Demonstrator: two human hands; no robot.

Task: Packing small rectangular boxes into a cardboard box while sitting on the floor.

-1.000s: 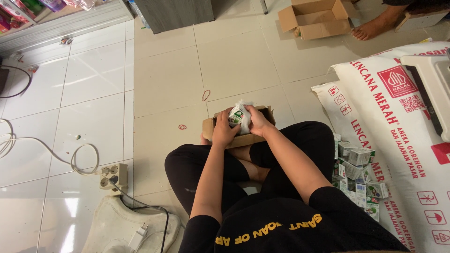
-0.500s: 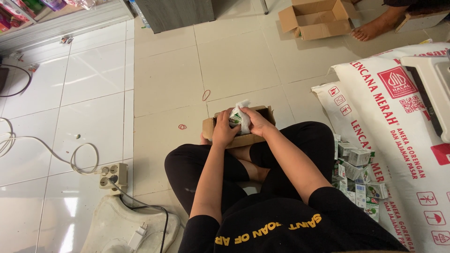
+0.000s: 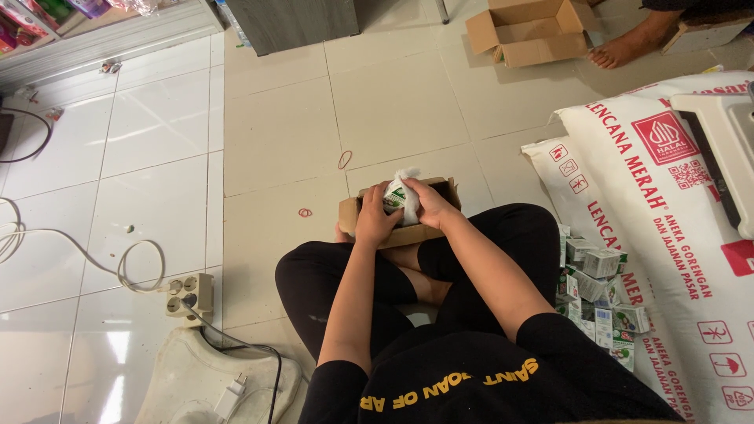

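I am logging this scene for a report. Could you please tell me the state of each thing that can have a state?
Left hand: closed on the bundle.
Right hand: closed on the bundle.
Green and white packet bundle: held over the small box.
Small cardboard box: open, on the person's lap.
Large cardboard box: open, flaps spread.
Power strip: one plug inserted.
White sacks: lying flat.
Small cartons: piled loosely.

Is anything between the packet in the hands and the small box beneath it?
Nothing visible. Both the left hand and right hand hold the green-and-white packet directly over the open small cardboard box.
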